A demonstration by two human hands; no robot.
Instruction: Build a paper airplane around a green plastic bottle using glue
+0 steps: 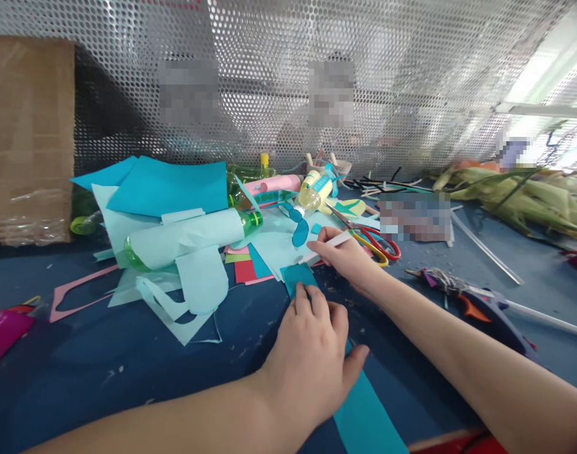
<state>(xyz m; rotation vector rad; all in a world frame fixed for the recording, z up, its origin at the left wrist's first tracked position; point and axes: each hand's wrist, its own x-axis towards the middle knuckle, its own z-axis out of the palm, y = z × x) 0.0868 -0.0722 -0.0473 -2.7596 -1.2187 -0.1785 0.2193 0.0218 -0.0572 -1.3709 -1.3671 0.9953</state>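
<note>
My left hand (pixel 311 353) presses flat, fingers extended, on a long teal paper strip (pixel 364 410) that runs from the table's near edge toward the middle. My right hand (pixel 347 255) is closed in a pinch on a small white strip (pixel 338 238) just beyond the far end of the teal paper (pixel 297 275). Both hands are over the dark blue table (pixel 127 353).
A green bottle wrapped in pale blue paper (pixel 188 236) lies left of centre amid paper scraps. Red and yellow scissors (pixel 378 243) lie behind my right hand. A glue gun (pixel 477 302) lies at right. Cardboard (pixel 28 132) stands at far left, mesh wall behind.
</note>
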